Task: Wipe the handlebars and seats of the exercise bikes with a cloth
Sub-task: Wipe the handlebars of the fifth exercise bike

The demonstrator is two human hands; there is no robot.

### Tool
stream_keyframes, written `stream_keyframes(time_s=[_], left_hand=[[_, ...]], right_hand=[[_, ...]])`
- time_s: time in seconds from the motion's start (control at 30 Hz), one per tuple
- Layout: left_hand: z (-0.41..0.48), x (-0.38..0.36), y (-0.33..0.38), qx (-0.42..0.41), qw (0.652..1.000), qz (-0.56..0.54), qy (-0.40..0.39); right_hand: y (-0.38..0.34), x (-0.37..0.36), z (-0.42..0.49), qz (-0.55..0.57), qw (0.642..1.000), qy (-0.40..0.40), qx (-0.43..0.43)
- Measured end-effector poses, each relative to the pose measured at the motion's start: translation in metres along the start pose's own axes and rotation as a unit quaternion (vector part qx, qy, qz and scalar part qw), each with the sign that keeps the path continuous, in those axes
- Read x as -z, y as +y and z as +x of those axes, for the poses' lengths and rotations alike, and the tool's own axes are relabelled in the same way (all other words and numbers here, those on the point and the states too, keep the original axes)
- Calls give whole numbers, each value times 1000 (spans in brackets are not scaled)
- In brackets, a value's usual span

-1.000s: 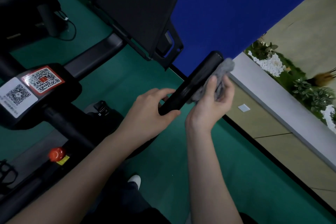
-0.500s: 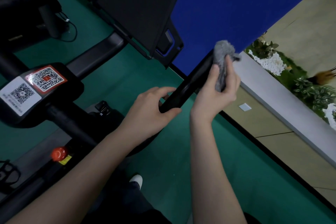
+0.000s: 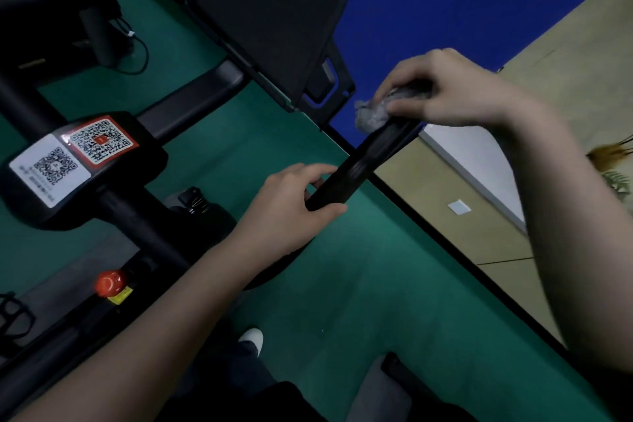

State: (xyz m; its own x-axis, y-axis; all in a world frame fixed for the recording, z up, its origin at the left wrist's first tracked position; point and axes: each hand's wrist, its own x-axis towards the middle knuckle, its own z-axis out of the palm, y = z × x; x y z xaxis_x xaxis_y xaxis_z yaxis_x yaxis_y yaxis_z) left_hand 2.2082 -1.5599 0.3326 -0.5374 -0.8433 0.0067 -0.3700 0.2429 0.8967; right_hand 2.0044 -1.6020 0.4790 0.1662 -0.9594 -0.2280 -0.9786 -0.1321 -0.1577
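Handlebar (image 3: 364, 161) first: it's the black bar running diagonally through the middle of the shot, from lower left to upper right, above the green floor mat (image 3: 342, 284).

Going from the left, there's a black pedal cage (image 3: 13, 315) right at the edge. Next is the exercise bike (image 3: 144, 226) with its chunky black centre block. That block carries a white QR sticker (image 3: 44, 166), and a red QR sticker (image 3: 101, 140) sits just beside it. Lower down on the frame is a red knob (image 3: 109, 283) with a yellow tag under it. Up top is a dark flat panel (image 3: 267, 10), tilted, probably the bike's screen, but I can't really tell.

The left hand (image 3: 291, 205) grips the near end of the handlebar, fingers curled over the top and thumb underneath. A white shoe (image 3: 251, 337) pokes out below it on the mat.

At the far end of the bar there's a grey cloth (image 3: 371, 115), all bunched up and touching the tip. The right hand (image 3: 442, 89) comes in from the right with fingers and thumb wrapped round the cloth, holding it against the bar.

A blue mat (image 3: 445, 3) lies behind, and wooden floor (image 3: 479, 243) is off to the right.
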Motion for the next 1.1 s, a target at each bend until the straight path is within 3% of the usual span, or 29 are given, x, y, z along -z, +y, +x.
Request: stream_keyframes(time_s=[0.13, 0.27, 0.43, 0.53, 0.6, 0.67, 0.77, 0.83, 0.87, 0.97, 1.1], left_hand=[[0, 0, -1, -3, 1000, 0, 0], [1, -1, -1, -3, 1000, -3, 8], [1, -1, -1, 0, 1000, -14, 0], [1, -1, -2, -2, 1000, -15, -4], [1, -2, -2, -5, 1000, -15, -3], [0, -2, -1, -7, 1000, -13, -2], [0, -2, 1, -9, 1000, -2, -4], [-1, -2, 3, -10, 1000, 0, -2], [-1, -2, 3, -10, 1000, 1, -3], [-1, -2, 4, -12, 1000, 16, -11], [-2, 0, 6, -30, 999, 38, -25]], right_hand=[[-28, -7, 8, -78, 988, -118, 63], [-42, -26, 4, -93, 978, -148, 115], [-10, -5, 4, -100, 994, -12, 48], [1, -14, -7, -12, 997, 80, 2], [7, -27, -14, 103, 983, 145, -44], [14, -41, -17, 306, 926, 195, -108], [18, -66, -20, 561, 754, 298, -167], [11, -87, -21, 670, 639, 336, -173], [7, -98, -23, 700, 598, 348, -176], [-11, -127, -29, 726, 530, 383, -214], [-41, -153, -39, 713, 522, 399, -245]])
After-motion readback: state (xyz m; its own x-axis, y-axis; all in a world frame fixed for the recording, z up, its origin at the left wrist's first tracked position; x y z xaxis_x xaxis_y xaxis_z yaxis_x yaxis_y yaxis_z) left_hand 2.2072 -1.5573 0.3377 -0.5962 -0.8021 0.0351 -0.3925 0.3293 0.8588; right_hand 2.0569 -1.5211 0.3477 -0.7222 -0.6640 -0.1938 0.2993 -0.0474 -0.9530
